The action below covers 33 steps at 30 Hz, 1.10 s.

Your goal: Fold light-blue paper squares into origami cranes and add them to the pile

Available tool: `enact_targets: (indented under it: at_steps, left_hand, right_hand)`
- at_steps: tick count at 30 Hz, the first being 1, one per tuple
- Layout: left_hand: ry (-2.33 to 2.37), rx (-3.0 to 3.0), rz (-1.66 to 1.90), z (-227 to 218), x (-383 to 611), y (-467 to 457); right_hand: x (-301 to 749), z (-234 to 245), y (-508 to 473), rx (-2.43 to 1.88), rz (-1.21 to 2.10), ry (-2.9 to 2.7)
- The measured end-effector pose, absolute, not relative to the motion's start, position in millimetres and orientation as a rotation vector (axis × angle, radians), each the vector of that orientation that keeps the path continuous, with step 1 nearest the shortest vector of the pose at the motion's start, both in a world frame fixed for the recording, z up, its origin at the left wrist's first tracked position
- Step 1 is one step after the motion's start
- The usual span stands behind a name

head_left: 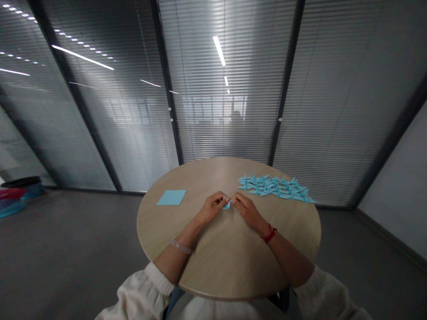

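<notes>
A small folded piece of blue origami paper (227, 206) is held between my two hands over the middle of the table. My left hand (213, 206) pinches it from the left, fingers curled and partly hiding it. From the right, my right hand (246, 208) grips its other side with the fingertips pressed together. Only a little blue triangle shows between the fingers; the exact fold cannot be made out. Several blue folded paper cranes (275, 186) lie in close rows beyond my right hand. To the left lies a flat blue sheet stack or sheet of paper (171, 197).
The round wooden table (230, 266) has its near edge close to my body. Behind it stand glass partitions with blinds (227, 133). A black-rimmed bin (31, 186) and a red and blue container (11, 202) are on the floor at far left.
</notes>
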State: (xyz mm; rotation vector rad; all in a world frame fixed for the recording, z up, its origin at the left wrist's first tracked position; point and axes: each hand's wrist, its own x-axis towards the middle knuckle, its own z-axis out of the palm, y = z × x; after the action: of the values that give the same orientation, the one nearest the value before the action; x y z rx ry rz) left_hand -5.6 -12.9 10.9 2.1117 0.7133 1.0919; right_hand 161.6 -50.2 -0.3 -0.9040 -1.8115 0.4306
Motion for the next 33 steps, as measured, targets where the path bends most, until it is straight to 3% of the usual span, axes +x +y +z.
enact_targets:
  at_steps: [13,19,33]
  left_hand:
    - [0.707,2.189,1.054,8.7,-3.6,-13.7]
    - [0.723,1.873,1.057,7.1,-2.8,-12.8]
    - [0.788,1.848,1.030,-7.9,-5.8,3.4]
  right_hand:
    - [160.0,-4.5,-47.2,-0.964,0.174,-1.987]
    - [163.5,-3.0,-47.3,-0.995,0.028,-1.920]
    - [168.5,-14.3,-33.8,-1.030,0.184,-1.528]
